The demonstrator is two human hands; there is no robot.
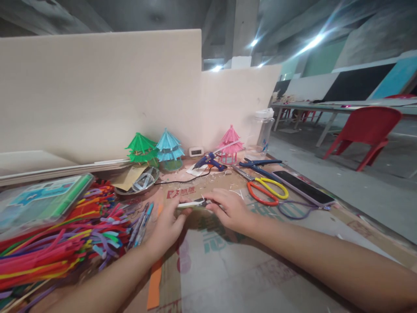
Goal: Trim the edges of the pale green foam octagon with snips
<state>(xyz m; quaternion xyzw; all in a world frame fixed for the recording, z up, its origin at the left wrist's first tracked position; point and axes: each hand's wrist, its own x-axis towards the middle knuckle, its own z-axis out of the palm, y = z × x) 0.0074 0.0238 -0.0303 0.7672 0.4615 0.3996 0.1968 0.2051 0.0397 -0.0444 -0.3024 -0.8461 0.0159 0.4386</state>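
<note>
In front of me, my left hand (pixel 171 224) pinches one end of a flat white strip (pixel 190 204), holding it level just above the board. My right hand (pixel 230 209) meets it from the other side, its fingers closed at the strip's right end. A small dark piece (pixel 205 202) shows by the right fingertips; its kind is too small to make out. Beyond my right hand lie scissors (pixel 265 191) with one red and one yellow handle. A blue glue gun (pixel 210 161) rests farther back.
Paper-roofed models, green (pixel 140 148), blue (pixel 170 150) and pink (pixel 231 143), stand along the back. At left, colourful pipe cleaners (pixel 48 252) lie beside a plastic case (pixel 42 204). Blue-handled pliers (pixel 260 167), a phone (pixel 301 188) and a clear bottle (pixel 264 132) are at right.
</note>
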